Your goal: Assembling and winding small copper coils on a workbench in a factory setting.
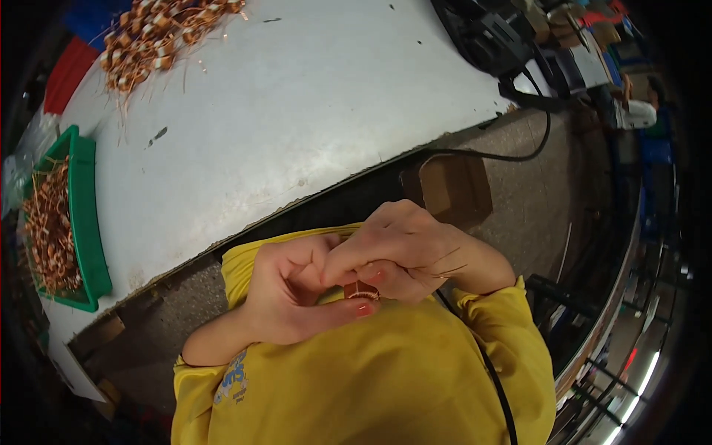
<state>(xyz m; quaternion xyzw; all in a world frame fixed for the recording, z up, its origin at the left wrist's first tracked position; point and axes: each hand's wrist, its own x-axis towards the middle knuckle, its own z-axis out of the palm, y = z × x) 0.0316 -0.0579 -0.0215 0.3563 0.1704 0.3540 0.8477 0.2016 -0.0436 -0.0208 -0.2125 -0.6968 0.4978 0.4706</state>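
Observation:
Both hands meet in front of my yellow shirt. My left hand [285, 289] is closed, thumb and fingers gripping a small coil wound with copper wire [362, 291]. Over it bends my right hand [400, 245], its fingers pinched together against the top of the coil. Thin copper wire ends [449, 271] stick out past the right hand toward its wrist. The fingers hide most of the coil, and the exact grip of the right fingertips is covered.
A white worktable [245, 141] with a worn edge lies ahead. At its far left is a pile of copper coils [159, 41]; nearer stands a green tray [87, 222] of copper-wire pieces. A black device [493, 37] with a cable sits far right. An open cardboard box [452, 189] is below the edge.

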